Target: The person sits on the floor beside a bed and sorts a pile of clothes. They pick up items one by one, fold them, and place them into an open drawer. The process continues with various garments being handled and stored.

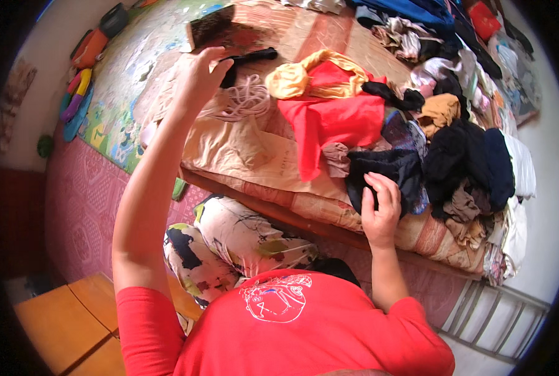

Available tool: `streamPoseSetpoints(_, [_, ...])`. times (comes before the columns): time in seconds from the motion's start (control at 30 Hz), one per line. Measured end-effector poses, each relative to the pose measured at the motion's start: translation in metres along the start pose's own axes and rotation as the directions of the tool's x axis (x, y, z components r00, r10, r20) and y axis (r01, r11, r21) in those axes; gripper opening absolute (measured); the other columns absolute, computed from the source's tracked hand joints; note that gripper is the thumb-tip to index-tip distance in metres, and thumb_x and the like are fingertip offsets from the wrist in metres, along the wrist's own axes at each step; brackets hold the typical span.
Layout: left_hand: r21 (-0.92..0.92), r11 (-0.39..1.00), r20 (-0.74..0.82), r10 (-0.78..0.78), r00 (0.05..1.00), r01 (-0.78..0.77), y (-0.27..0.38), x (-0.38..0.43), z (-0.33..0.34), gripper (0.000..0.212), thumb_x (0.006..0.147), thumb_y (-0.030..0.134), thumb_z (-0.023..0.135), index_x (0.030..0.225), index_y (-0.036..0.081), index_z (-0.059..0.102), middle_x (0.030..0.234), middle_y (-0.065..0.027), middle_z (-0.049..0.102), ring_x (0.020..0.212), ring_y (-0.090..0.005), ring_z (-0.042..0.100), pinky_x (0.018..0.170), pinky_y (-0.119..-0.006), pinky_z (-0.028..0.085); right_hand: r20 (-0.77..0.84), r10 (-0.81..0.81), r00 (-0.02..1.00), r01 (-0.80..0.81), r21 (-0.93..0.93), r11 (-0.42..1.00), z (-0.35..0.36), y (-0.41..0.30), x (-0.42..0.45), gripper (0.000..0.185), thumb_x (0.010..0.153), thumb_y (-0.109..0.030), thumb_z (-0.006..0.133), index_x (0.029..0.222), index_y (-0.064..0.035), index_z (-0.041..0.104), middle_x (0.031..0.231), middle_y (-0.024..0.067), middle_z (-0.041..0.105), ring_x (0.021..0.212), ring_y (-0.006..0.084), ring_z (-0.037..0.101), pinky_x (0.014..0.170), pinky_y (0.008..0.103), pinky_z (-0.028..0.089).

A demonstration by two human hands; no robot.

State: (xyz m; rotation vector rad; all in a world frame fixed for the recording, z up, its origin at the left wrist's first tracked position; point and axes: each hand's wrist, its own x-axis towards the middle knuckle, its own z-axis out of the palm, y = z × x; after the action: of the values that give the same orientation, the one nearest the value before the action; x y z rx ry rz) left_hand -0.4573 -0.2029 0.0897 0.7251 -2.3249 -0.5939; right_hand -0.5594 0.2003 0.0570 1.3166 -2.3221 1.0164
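My left hand [204, 73] is raised at the upper left, thumb apart from the fingers, beside a black item [256, 55] and a bundle of pale pink cord [249, 99]; nothing shows in its grasp. At the mattress edge, my right hand [382, 207] is half curled over a black cloth [401, 169]; whether it touches the cloth is unclear. Between the hands lies a red garment [340, 122] with a yellow cloth [288, 82] across its top. A beige cloth bag [232, 145] is spread along the near edge, and a small brown cloth [336, 157] touches the black one.
Heaped clothes [462, 145] cover the right side of the patterned mattress [312, 209]. An open dark box [213, 30] stands at the back. A metal rack [490, 319] is at lower right, wooden furniture [63, 319] at lower left. A colourful mat [115, 122] lies beyond the left arm.
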Motion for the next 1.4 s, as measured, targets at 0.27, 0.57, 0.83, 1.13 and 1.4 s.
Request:
streamPoseSetpoints(0.27, [0.184,0.981,-0.103,-0.045,0.994,0.063,-0.014,0.039,0.039,0.024,0.079,0.025,0.065,0.092,0.006,0.069,0.081,-0.0204,0.065,0.074,-0.0381,0.063,0.070,-0.043,0.049,0.043,-0.074,0.996,0.072,0.051,0.996,-0.004,0.008,0.000,0.020,0.077,-0.004,0.061,0.096,-0.0109,0.063,0.097,0.0033,0.061,0.086,0.0227,0.058,0.077,0.0360,0.043])
streamPoseSetpoints(0.57, [-0.814,0.241,0.415,-0.394,0.820,0.529,0.101,-0.085,-0.014,0.027,0.094,0.028,0.054,0.094,0.002,0.059,0.071,-0.0069,0.062,0.058,-0.0155,0.060,0.054,-0.028,0.051,0.259,0.152,0.954,-0.229,0.298,0.927,-0.021,0.001,0.022,0.023,0.078,-0.003,0.064,0.101,-0.0053,0.064,0.097,0.0076,0.063,0.089,0.0242,0.061,0.077,0.0347,0.048])
streamPoseSetpoints(0.83, [-0.577,-0.345,0.813,-0.325,0.483,0.740,0.118,-0.250,-0.044,0.022,0.091,0.017,0.058,0.107,0.002,0.056,0.089,-0.0042,0.063,0.078,-0.0132,0.063,0.072,-0.026,0.051,0.277,-0.452,0.848,0.478,-0.030,0.878,0.001,0.050,0.181,0.029,0.087,-0.020,0.061,0.112,-0.0063,0.064,0.102,0.0129,0.067,0.092,0.0212,0.064,0.085,0.0288,0.047])
streamPoseSetpoints(1.13, [-0.679,-0.444,0.730,-0.487,0.479,0.585,0.100,-0.339,-0.070,0.057,0.079,-0.006,0.054,0.134,0.001,0.036,0.115,-0.0167,0.057,0.096,-0.0267,0.063,0.086,-0.036,0.053,0.384,0.003,0.923,0.038,-0.098,0.994,0.040,0.153,0.241,0.029,0.089,-0.024,0.058,0.110,-0.0049,0.065,0.105,0.0095,0.067,0.095,0.0178,0.062,0.085,0.0277,0.046])
streamPoseSetpoints(1.4, [-0.709,-0.357,0.698,-0.480,0.532,0.608,0.099,-0.342,-0.072,0.055,0.080,-0.006,0.050,0.133,0.002,0.040,0.116,-0.0136,0.057,0.096,-0.0204,0.062,0.085,-0.031,0.052,0.546,-0.174,0.819,-0.512,0.834,0.207,-0.107,0.064,0.216,0.031,0.096,-0.016,0.041,0.119,0.0028,0.050,0.104,0.0143,0.059,0.095,0.0259,0.058,0.082,0.0306,0.050])
